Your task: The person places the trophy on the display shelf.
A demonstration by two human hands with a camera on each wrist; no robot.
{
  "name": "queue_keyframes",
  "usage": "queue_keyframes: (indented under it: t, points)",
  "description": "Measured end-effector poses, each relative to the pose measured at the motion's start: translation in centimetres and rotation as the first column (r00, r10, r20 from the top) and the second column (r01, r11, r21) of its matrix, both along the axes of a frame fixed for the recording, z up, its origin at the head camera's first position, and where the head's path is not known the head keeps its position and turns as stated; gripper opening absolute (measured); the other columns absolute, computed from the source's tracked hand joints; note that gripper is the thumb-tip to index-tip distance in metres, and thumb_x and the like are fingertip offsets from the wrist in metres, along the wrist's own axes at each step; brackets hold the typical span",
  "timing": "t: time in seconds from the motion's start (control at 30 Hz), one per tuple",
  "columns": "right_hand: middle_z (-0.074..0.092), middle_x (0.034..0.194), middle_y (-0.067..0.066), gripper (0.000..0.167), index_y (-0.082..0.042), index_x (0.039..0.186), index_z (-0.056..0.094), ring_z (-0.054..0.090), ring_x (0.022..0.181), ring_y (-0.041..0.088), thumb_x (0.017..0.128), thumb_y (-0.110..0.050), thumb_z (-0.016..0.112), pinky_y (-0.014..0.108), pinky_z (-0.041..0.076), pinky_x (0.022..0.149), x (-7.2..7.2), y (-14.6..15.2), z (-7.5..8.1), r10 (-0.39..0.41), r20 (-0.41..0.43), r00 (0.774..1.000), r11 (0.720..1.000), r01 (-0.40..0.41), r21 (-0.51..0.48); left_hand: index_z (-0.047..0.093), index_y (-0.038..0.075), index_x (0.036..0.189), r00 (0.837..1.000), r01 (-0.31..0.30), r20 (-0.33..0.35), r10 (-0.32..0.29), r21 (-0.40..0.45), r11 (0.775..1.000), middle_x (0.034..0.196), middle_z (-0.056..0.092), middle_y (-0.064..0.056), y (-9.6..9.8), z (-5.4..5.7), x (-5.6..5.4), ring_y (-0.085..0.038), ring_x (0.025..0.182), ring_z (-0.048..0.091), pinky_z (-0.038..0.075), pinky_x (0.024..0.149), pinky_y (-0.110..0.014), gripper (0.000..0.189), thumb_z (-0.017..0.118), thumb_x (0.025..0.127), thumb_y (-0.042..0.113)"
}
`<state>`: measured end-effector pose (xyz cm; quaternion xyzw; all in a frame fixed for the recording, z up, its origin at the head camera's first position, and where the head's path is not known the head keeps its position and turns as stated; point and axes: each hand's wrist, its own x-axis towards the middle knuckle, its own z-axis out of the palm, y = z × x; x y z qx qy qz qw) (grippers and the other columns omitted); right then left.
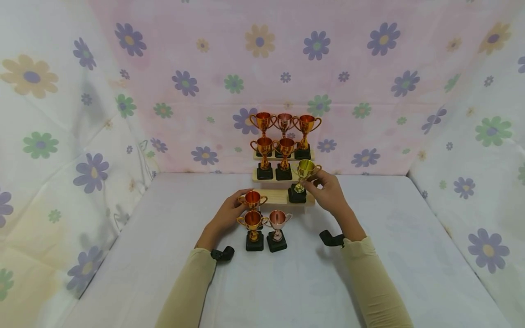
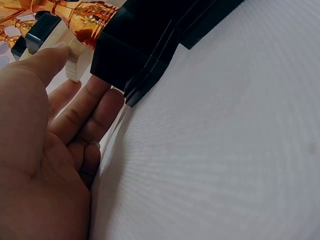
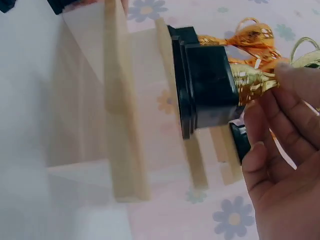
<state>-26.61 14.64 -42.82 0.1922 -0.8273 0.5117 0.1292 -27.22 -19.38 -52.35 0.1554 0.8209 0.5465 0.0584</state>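
A small yellow-gold trophy cup [image 1: 306, 169] with a black base is pinched at its stem by my right hand [image 1: 329, 192]. In the right wrist view its black base [image 3: 212, 85] is tilted and apart from the lowest shelf board [image 3: 122, 110]. My left hand [image 1: 226, 211] is beside an orange-gold trophy [image 1: 253, 199] on the table, at the lowest shelf's left end. In the left wrist view the fingers [image 2: 75, 112] lie loosely near that trophy's black base [image 2: 130, 45]; contact is unclear. Another orange-gold trophy [image 1: 253, 221] and a rose-coloured trophy [image 1: 277, 220] stand in front.
A three-step wooden stand [image 1: 270, 196] is at the back of the white table [image 1: 369, 273]. Two orange-gold trophies, one at the left [image 1: 264, 146], occupy its middle step. Three trophies, including a rose one [image 1: 285, 121], stand on top. Flowered cloth [image 1: 287, 59] surrounds the table.
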Motion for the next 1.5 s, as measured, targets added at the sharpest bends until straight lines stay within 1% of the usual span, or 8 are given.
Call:
queue_keyframes:
  t: [0.2,0.43,0.63,0.77,0.97,1.07,1.2,1.5]
  points:
    - [0.074,0.103,0.017,0.017,0.0,0.111,0.073,0.068,0.093,0.029,0.099,-0.012,0.074,0.034,0.052,0.079,-0.2,0.8,0.5,-0.084,-0.042,0.996,0.996,0.084,0.0,0.051,0.02,0.157,1.0,0.025,-0.02,-0.024,0.01,1.0,0.115,0.073,-0.01,0.1,-0.1,-0.1,-0.023,0.104,0.07,0.053,0.093,-0.041,0.048,0.057,0.11,0.014]
    - [0.075,0.105,0.017,0.016,0.0,0.108,0.074,0.069,0.098,0.03,0.102,-0.015,0.073,0.038,0.052,0.083,-1.3,1.0,0.9,-0.112,-0.046,0.993,0.993,0.113,0.024,0.052,0.026,0.157,1.0,-0.005,0.007,0.005,0.007,1.0,0.119,0.073,-0.007,0.0,-0.2,-0.1,-0.023,0.109,0.069,0.052,0.103,-0.049,0.048,0.059,0.109,0.02]
    - [0.075,0.105,0.019,0.017,0.001,0.106,0.074,0.069,0.098,0.034,0.102,-0.016,0.073,0.042,0.054,0.083,-1.7,1.0,1.6,-0.097,-0.05,0.994,0.995,0.097,0.008,0.052,0.027,0.157,1.0,-0.002,0.006,0.002,0.004,1.0,0.121,0.073,-0.009,-0.1,-0.3,-0.1,-0.025,0.109,0.069,0.051,0.102,-0.051,0.048,0.059,0.109,0.021]
    - [0.075,0.106,0.02,0.018,0.001,0.107,0.074,0.068,0.094,0.033,0.101,-0.016,0.073,0.036,0.052,0.077,-1.9,1.0,2.1,-0.105,-0.043,0.994,0.994,0.105,0.008,0.052,0.027,0.156,1.0,-0.005,0.002,0.005,-0.002,1.0,0.121,0.073,-0.008,-0.1,-0.1,-0.1,-0.024,0.109,0.069,0.051,0.103,-0.052,0.048,0.059,0.11,0.021]
    - [0.075,0.107,0.019,0.019,-0.001,0.109,0.074,0.069,0.092,0.034,0.102,-0.018,0.073,0.035,0.052,0.073,-2.5,1.0,1.7,-0.117,-0.021,0.993,0.993,0.118,0.016,0.051,0.022,0.157,1.0,0.018,-0.02,-0.018,0.013,1.0,0.114,0.073,-0.01,-0.2,-0.1,-0.2,-0.025,0.104,0.071,0.054,0.092,-0.044,0.048,0.058,0.109,0.017]
    - [0.075,0.106,0.017,0.018,-0.002,0.108,0.075,0.07,0.097,0.034,0.102,-0.019,0.073,0.04,0.052,0.077,-2.8,1.0,1.6,-0.113,-0.025,0.993,0.994,0.113,0.003,0.051,0.025,0.157,1.0,0.013,-0.012,-0.013,0.008,1.0,0.118,0.073,-0.008,-0.2,0.0,-0.1,-0.024,0.107,0.071,0.054,0.097,-0.046,0.048,0.058,0.11,0.02]
    - [0.075,0.106,0.016,0.018,-0.004,0.107,0.077,0.07,0.1,0.031,0.102,-0.02,0.073,0.035,0.052,0.078,-3.1,0.9,1.5,-0.122,-0.033,0.992,0.993,0.122,0.0,0.052,0.025,0.156,1.0,0.003,0.001,-0.003,-0.002,1.0,0.122,0.073,-0.007,-0.1,0.1,-0.1,-0.025,0.112,0.069,0.052,0.104,-0.052,0.046,0.058,0.11,0.022]
    - [0.073,0.107,0.015,0.014,-0.003,0.106,0.075,0.071,0.101,0.03,0.101,-0.016,0.074,0.032,0.052,0.08,-3.5,0.6,1.0,-0.16,-0.047,0.986,0.987,0.16,-0.01,0.054,0.022,0.154,1.0,-0.01,0.0,0.01,-0.029,1.0,0.12,0.073,-0.007,0.0,0.0,0.0,-0.026,0.113,0.069,0.052,0.103,-0.052,0.044,0.058,0.11,0.022]
